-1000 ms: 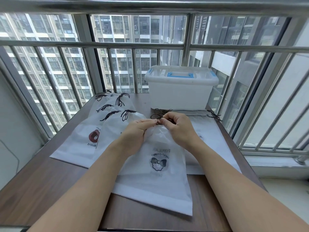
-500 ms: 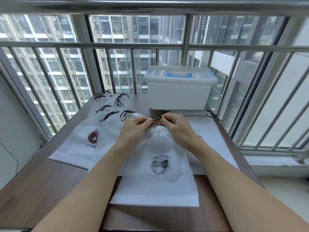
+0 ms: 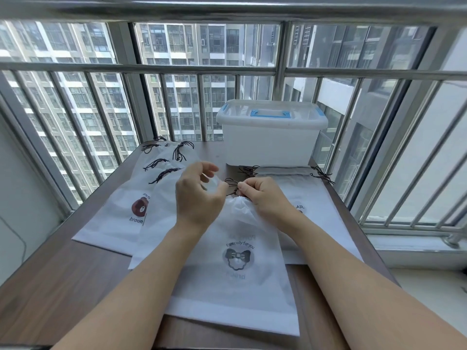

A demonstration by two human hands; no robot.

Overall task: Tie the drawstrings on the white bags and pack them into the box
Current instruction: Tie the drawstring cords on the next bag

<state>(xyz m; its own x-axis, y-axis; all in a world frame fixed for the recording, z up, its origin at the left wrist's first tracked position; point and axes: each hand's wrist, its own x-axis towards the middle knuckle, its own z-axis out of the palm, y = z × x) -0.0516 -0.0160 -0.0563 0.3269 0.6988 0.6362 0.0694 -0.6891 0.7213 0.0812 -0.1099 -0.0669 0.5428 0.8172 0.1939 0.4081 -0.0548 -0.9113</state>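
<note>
A white drawstring bag [image 3: 235, 281] with a bow print lies in the middle of the table, its mouth gathered tight. My right hand [image 3: 262, 198] pinches the bag's dark drawstring [image 3: 231, 183] just above the gathered mouth. My left hand [image 3: 197, 195] hovers beside it with fingers loosely curled; whether it holds the cord is unclear. Several white bags [image 3: 118, 221] with dark cords lie overlapping at the left. Another white bag [image 3: 308, 195] lies at the right. The white plastic box [image 3: 270, 142] with a blue-handled lid stands shut at the table's far end.
The wooden table [image 3: 63, 279] sits in a narrow balcony. Metal window bars [image 3: 161, 68] close it in at the far side, left and right. A white sill [image 3: 417, 251] runs along the right.
My left hand has lifted and spread its fingers away from the cord, while my right hand keeps its pinch. The bag's mouth has drawn tighter.
</note>
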